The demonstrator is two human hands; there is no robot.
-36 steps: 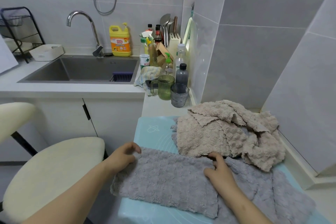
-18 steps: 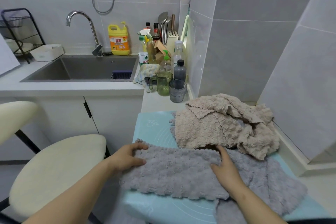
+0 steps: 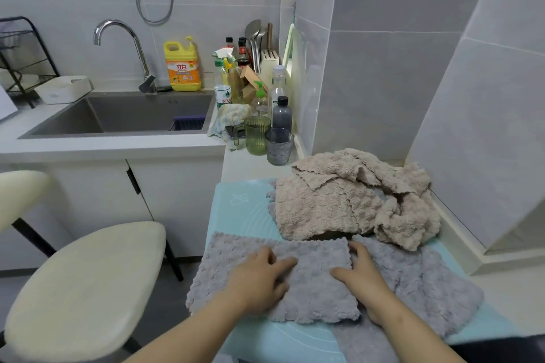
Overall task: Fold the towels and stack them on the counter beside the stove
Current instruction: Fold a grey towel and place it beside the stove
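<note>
A grey towel (image 3: 312,289) lies on the pale blue mat (image 3: 244,206) in front of me, with one part folded over on top. My left hand (image 3: 259,277) lies flat on it, fingers spread across the left edge of the top layer. My right hand (image 3: 362,274) presses at the towel's right edge, thumb on top and fingers alongside. A second grey towel (image 3: 427,283) lies spread out to the right, partly under the first. Behind them sits a crumpled heap of beige towels (image 3: 339,203).
A green cup (image 3: 258,134) and a grey glass (image 3: 278,146) stand on the counter behind the mat, with bottles beyond them. The sink (image 3: 132,115) is at the far left. A cream stool (image 3: 82,289) stands at my left. Tiled wall closes the right side.
Part of the grey towel has been folded over, so it is narrower. My left hand moved right from the towel's left edge onto the top layer. My right hand stayed at the right edge.
</note>
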